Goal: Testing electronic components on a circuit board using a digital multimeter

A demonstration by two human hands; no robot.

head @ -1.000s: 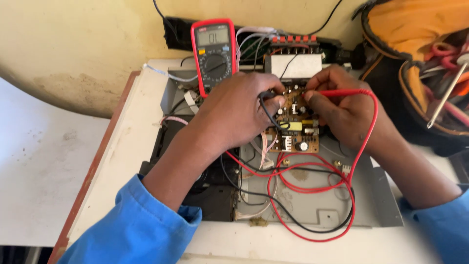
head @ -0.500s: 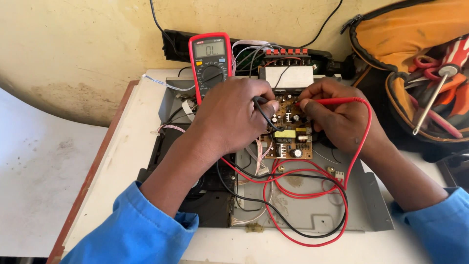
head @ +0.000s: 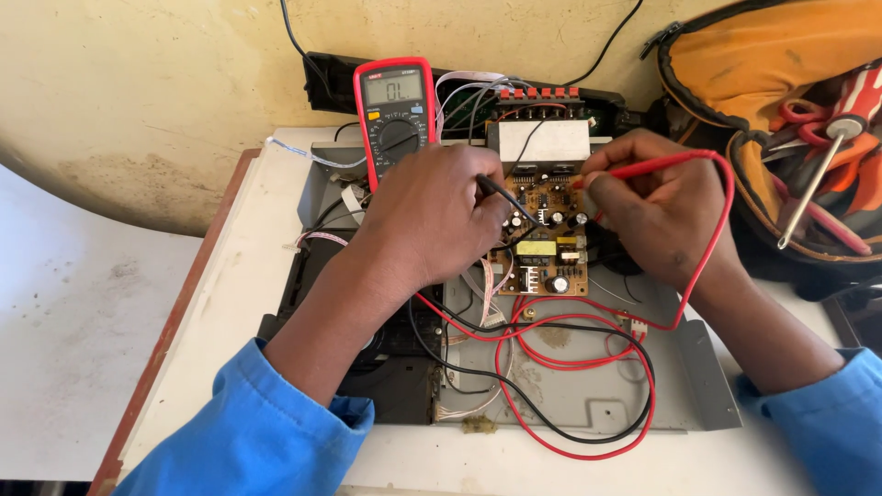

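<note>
1. The black probe (head: 503,195) is pinched in the left hand (head: 432,216), the red probe (head: 634,170) in the right hand (head: 657,207) — both tips set on the circuit board (head: 544,250).
2. The board lies in the open metal case (head: 588,386) on the worktop (head: 230,303).
3. Probes are judged light, stiff and slim — best held by the plastic shafts; the leads are soft.
4. The board is judged fragile.
</note>
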